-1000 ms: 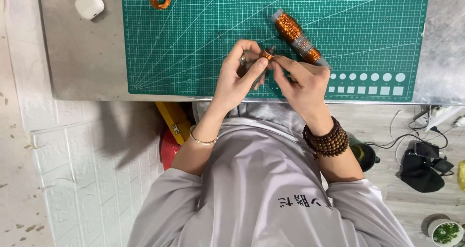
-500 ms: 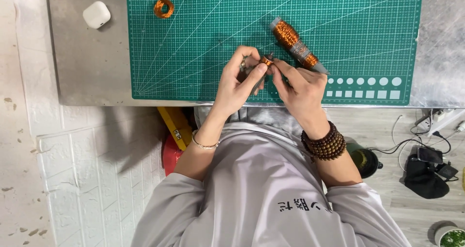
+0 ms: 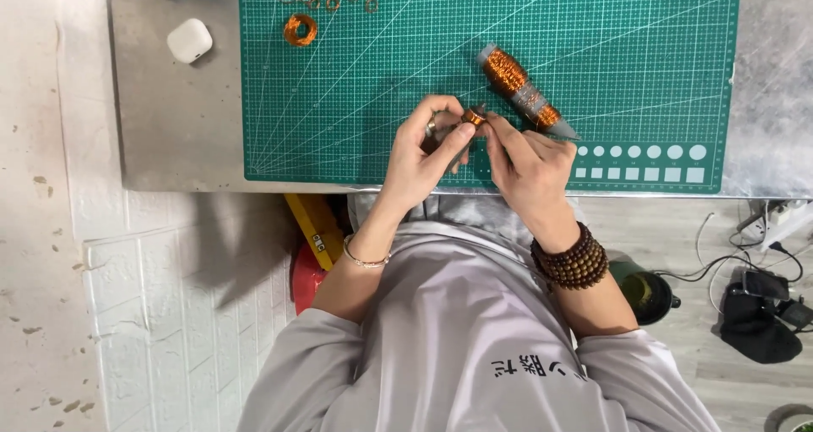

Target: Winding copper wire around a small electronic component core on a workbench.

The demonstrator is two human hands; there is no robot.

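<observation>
Nearest the body, the left hand [image 3: 419,157] and right hand [image 3: 529,165] pinch a small copper-wire coil [image 3: 473,116] between fingertips above the green cutting mat [image 3: 381,85]. It looks light, springy and easily deformed, best gripped by its rim. At 1 o'clock lies a wire-wound spool [image 3: 521,89]; at 10 o'clock, finished copper rings [image 3: 300,30].

White earbud case [image 3: 189,40] on grey table [image 3: 169,119] (beside green cutting mat [image 3: 356,102]).

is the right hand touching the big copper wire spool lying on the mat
Cannot tell. In the head view the right hand overlaps the copper wire spool at its near tip, hiding any contact or gap.
</observation>
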